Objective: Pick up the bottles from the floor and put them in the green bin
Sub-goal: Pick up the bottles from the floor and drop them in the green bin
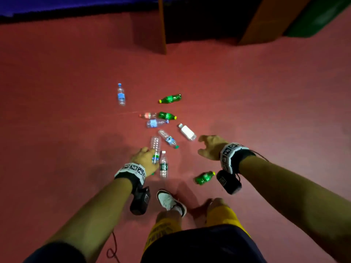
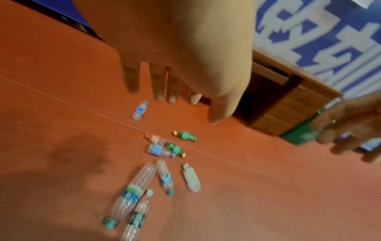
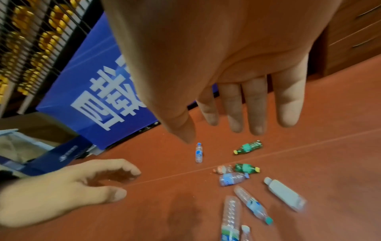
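Observation:
Several plastic bottles lie scattered on the red floor [image 1: 66,111]. Among them are a clear ridged bottle [image 1: 156,146], a white bottle [image 1: 187,132], a clear bottle with a dark green label [image 1: 163,166] and a green bottle [image 1: 205,177] near my feet. My left hand [image 1: 145,156] hovers above the ridged bottle with straight fingers [image 2: 158,91] and holds nothing. My right hand [image 1: 204,145] hangs just right of the white bottle, its fingers [image 3: 255,117] loose and empty. The green bin [image 1: 319,16] stands far off at the top right.
A wooden desk [image 1: 163,31] stands at the far side, with the bin beside it. A blue banner [image 3: 98,91] lines the wall to the left. My white shoe [image 1: 169,201] and my legs are just behind the nearest bottles. A thin cable [image 1: 113,249] lies at the lower left.

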`<state>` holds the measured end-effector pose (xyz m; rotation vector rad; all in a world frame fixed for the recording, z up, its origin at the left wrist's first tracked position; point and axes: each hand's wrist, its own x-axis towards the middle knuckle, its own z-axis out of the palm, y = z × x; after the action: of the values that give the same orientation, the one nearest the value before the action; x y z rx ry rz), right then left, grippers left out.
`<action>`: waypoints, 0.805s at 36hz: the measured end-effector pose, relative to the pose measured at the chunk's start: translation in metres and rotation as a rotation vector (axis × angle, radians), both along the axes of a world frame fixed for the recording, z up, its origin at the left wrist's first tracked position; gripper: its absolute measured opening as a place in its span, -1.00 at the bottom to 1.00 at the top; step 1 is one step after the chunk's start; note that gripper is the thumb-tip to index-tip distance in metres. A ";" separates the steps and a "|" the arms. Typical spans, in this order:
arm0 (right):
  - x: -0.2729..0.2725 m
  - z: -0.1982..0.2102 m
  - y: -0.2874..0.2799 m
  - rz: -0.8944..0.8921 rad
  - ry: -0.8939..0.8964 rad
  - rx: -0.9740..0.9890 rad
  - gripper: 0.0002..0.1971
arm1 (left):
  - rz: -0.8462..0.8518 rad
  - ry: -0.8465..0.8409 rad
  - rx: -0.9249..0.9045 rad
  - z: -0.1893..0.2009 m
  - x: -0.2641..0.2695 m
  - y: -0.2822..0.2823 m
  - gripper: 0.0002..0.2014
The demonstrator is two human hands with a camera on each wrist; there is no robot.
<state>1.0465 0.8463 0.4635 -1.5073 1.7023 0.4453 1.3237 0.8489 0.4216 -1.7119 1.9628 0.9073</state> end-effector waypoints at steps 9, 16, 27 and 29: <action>-0.032 -0.101 0.109 0.110 0.188 0.078 -0.43 | -0.289 -0.053 -0.074 -0.094 -0.025 0.064 -0.27; -0.006 -0.239 0.138 0.195 0.187 0.023 -0.48 | -0.490 -0.083 -0.202 -0.221 -0.033 0.071 -0.26; 0.033 -0.497 0.184 0.139 0.164 -0.030 -0.19 | -0.183 -0.145 -0.021 -0.493 -0.027 0.074 -0.25; 0.027 -0.541 0.190 0.112 0.194 -0.005 -0.18 | -0.151 -0.143 -0.021 -0.535 -0.028 0.077 -0.26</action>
<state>1.0730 1.0359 -0.0771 -1.6124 1.7725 0.6656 1.2952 0.9258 -0.1136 -1.5691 1.9814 0.6948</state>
